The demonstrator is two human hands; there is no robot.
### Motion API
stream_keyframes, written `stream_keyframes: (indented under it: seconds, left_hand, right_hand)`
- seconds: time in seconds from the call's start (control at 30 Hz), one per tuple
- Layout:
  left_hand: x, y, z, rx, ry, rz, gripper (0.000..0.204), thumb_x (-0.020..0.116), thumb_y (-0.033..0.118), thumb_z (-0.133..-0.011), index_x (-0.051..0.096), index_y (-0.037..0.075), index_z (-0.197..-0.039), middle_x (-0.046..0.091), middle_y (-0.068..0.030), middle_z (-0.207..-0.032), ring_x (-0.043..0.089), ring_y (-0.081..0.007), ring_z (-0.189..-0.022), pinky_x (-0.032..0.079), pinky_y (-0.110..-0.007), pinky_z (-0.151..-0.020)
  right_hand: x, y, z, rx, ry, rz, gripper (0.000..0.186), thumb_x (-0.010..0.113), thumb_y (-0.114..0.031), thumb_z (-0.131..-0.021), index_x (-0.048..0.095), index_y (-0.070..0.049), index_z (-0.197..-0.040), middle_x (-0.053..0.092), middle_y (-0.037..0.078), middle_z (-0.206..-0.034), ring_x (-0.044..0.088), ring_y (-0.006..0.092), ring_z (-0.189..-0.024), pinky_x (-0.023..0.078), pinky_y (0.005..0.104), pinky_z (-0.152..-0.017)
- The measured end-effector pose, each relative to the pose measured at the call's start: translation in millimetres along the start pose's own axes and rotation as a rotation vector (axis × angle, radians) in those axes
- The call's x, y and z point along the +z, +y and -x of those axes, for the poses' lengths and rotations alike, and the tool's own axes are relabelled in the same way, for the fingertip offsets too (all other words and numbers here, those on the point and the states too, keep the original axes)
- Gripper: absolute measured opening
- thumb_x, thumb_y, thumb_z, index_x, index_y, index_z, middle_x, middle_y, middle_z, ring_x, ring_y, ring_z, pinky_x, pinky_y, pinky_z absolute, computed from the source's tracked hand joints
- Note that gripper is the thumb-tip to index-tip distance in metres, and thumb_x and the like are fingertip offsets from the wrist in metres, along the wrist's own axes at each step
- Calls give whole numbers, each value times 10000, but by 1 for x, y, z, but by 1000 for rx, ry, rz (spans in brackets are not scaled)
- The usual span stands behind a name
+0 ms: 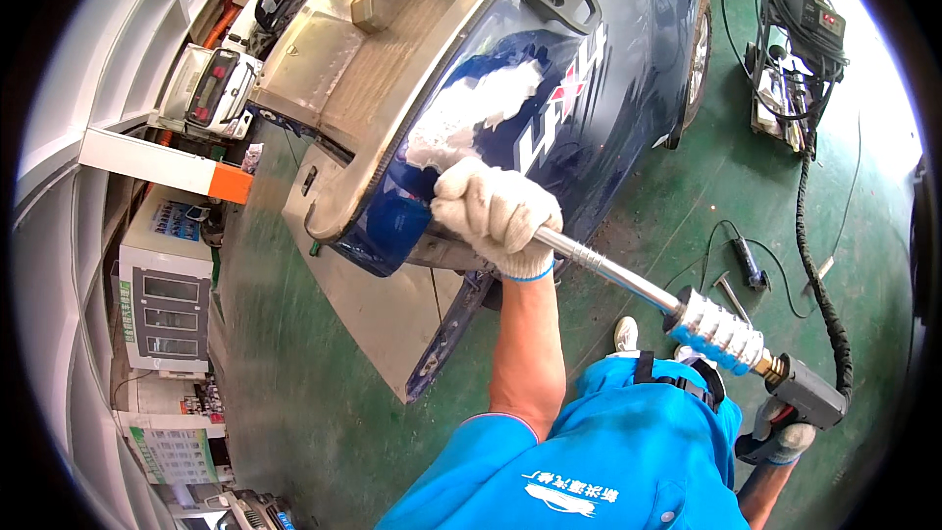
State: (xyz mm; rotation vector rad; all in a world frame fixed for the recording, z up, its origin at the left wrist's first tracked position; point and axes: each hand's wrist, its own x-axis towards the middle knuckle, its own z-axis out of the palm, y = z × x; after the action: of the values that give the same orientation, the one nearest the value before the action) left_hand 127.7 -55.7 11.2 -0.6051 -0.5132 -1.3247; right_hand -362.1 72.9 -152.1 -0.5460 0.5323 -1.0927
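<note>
A slide hammer dent puller (721, 330) with a silver ribbed weight, a long rod and a dark pistol grip runs across in front of me. My left hand (498, 216), in a white knit glove, is closed round the front of its rod. That hand is against or just in front of the blue truck bed panel (628, 88), beside a bare, sanded patch (471, 113); the rod's tip is hidden behind the fingers. My right hand (785, 437), gloved too, wraps the pistol grip at lower right. A black sleeved cable (827, 309) runs up from the grip's rear.
A wheeled machine (810, 25) with coiled cables stands at far right. On the green floor lie an angle grinder (752, 263) with its cord and a hammer (732, 296). The open truck bed (339, 88) is at upper left. A white cabinet (162, 250) stands along the left wall.
</note>
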Motion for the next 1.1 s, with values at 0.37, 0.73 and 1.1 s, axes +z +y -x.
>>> stream_keyframes:
  seconds: [0.37,0.73,1.1]
  left_hand:
    - [16,-23,-2,139,827,-620,213,623,213,-1073,673,23,-1153,594,-34,-878,537,-157,-743,503,-337,-734]
    - [12,-18,-17,72,793,-682,199,589,218,-1087,666,57,-1175,579,-17,-904,517,-136,-738,489,-323,-750]
    - [12,-15,-22,46,750,-657,170,622,200,-1074,680,71,-1168,633,-28,-927,551,-149,-735,509,-333,-715]
  right_hand:
    - [19,7,-11,36,65,-187,640,875,-165,-763,571,108,-1256,706,199,-922,656,260,-555,552,358,-482]
    - [24,11,-22,51,37,-245,563,827,-118,-775,573,84,-1234,694,195,-947,663,293,-595,563,390,-518]
    - [27,4,-30,48,6,-239,608,821,-92,-755,557,93,-1269,697,204,-959,663,297,-599,570,394,-516]
